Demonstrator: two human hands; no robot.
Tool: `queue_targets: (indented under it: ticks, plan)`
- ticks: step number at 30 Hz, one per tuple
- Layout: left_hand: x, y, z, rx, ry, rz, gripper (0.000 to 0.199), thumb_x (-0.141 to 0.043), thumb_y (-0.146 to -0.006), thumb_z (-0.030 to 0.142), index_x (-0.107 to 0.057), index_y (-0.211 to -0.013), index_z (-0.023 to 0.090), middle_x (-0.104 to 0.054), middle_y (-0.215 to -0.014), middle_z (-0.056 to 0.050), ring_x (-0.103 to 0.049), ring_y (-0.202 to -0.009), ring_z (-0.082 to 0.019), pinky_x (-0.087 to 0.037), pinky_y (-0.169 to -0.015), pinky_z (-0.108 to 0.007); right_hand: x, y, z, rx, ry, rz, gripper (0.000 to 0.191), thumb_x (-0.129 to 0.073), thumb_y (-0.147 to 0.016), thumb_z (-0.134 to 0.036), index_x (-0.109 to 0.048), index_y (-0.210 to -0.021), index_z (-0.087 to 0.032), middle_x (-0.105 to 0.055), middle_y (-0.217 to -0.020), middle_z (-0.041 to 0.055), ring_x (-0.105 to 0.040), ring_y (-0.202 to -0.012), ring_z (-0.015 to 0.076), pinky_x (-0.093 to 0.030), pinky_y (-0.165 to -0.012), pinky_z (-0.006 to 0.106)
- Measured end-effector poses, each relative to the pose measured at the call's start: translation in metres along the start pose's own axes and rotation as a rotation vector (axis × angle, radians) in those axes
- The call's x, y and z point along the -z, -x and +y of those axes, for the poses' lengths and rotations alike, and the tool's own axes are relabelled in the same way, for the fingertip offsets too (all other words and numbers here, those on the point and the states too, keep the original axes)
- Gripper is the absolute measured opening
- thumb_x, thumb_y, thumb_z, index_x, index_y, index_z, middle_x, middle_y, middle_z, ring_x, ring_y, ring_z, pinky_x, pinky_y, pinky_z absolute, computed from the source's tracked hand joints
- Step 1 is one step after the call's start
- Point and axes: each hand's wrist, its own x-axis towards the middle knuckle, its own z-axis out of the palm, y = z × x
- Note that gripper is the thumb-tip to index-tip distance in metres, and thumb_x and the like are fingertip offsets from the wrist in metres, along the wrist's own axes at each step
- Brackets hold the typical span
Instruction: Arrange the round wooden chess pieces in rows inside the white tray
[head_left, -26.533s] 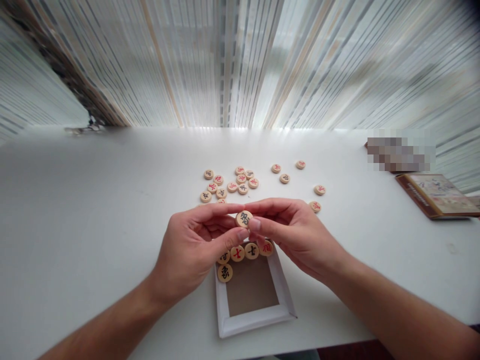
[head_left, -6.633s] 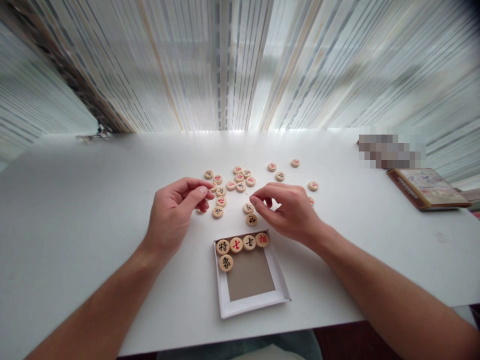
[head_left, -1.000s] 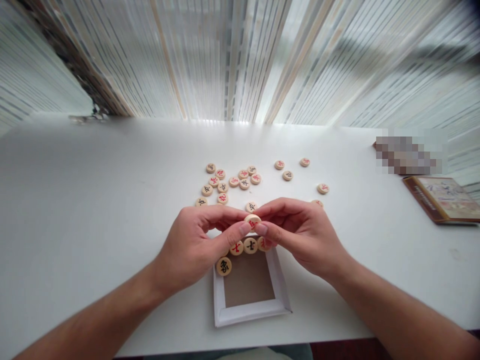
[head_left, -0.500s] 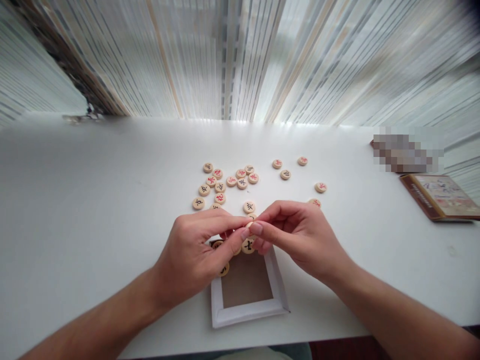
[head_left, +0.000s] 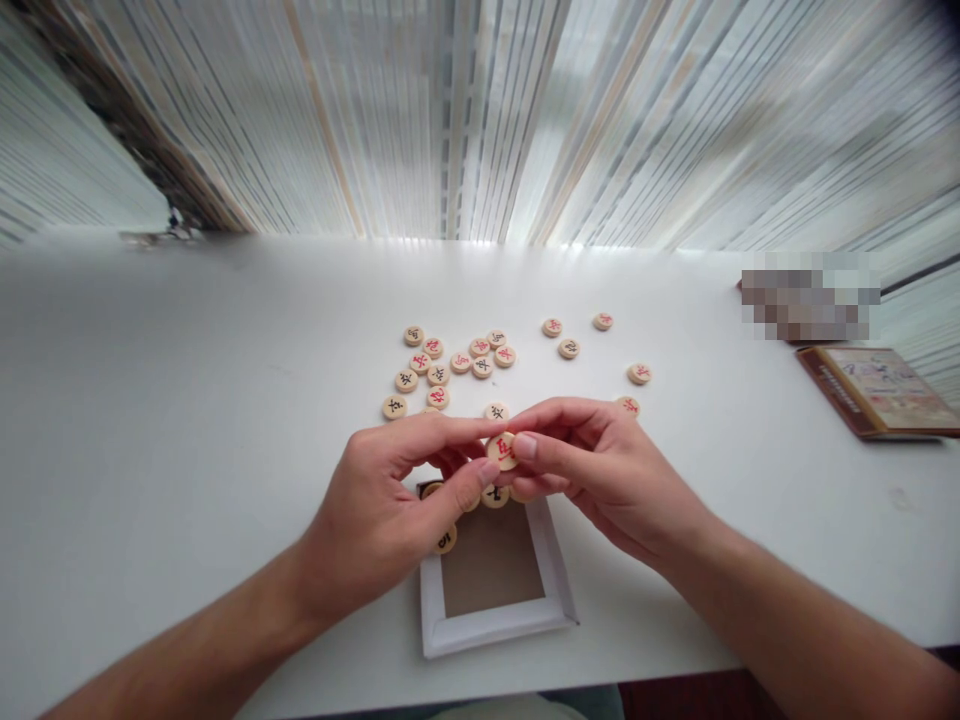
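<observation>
Between the fingertips of both hands is a round wooden piece [head_left: 501, 452] with a red character facing up. My left hand [head_left: 409, 490] pinches its left side, and my right hand [head_left: 592, 465] grips its right side with thumb and fingers. Below them lies an open box [head_left: 491, 625] with white rims and a brown bottom. Several round pieces sit in its upper part, among them a black-marked piece [head_left: 445, 540] at the left and another black-marked piece [head_left: 494, 496] beneath the held one; my hands partly hide them.
Beyond my hands, several red- and black-marked pieces [head_left: 438, 374] are scattered on the white table [head_left: 225, 420]. A brown-edged flat box [head_left: 885, 395] lies at the right, near a pixelated object [head_left: 810, 303]. Striped curtains [head_left: 390, 120] hang behind the table.
The held piece has turned so that its red-marked face shows. My right fingers have shifted slightly around it, and another piece in the box now shows below them.
</observation>
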Motion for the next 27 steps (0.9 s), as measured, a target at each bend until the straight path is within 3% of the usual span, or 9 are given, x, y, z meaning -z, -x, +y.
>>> queue_targets:
  ticks: [5,16,27]
  plan:
    - [0.0003,0.0001,-0.0007,-0.008,0.0,0.033,0.03,-0.084,-0.092,0.017,-0.088,-0.121,0.025,-0.088,-0.096,-0.004,-0.081,-0.084,-0.018,-0.068,-0.076,-0.025,0.0019,-0.0002,0.0005,-0.011,0.004,-0.014,0.031,-0.106,-0.07,-0.029,-0.089,-0.095,-0.019,-0.086,-0.085,0.0062,-0.079,-0.071,0.0132,-0.067,-0.067,0.019]
    - [0.0031,0.0013,-0.0033,-0.086,-0.086,0.031,0.028,-0.086,-0.093,0.018,-0.089,-0.119,0.029,-0.089,-0.101,-0.003,-0.081,-0.083,-0.017,-0.065,-0.075,-0.023,0.0022,0.0009,0.0033,0.091,0.108,-0.017,0.043,-0.111,-0.055,-0.028,-0.089,-0.091,-0.02,-0.086,-0.086,0.0065,-0.081,-0.074,0.0196,-0.07,-0.072,0.029]
    - [-0.0003,0.0024,-0.0002,-0.272,-0.191,-0.043,0.034,-0.084,-0.091,0.008,-0.085,-0.12,0.026,-0.087,-0.094,0.0,-0.079,-0.078,-0.014,-0.062,-0.074,-0.022,-0.0002,0.0024,0.0043,0.046,0.108,-0.004,0.04,-0.111,-0.055,-0.034,-0.079,-0.074,-0.018,-0.079,-0.066,0.0031,-0.073,-0.057,0.0165,-0.061,-0.055,0.026]
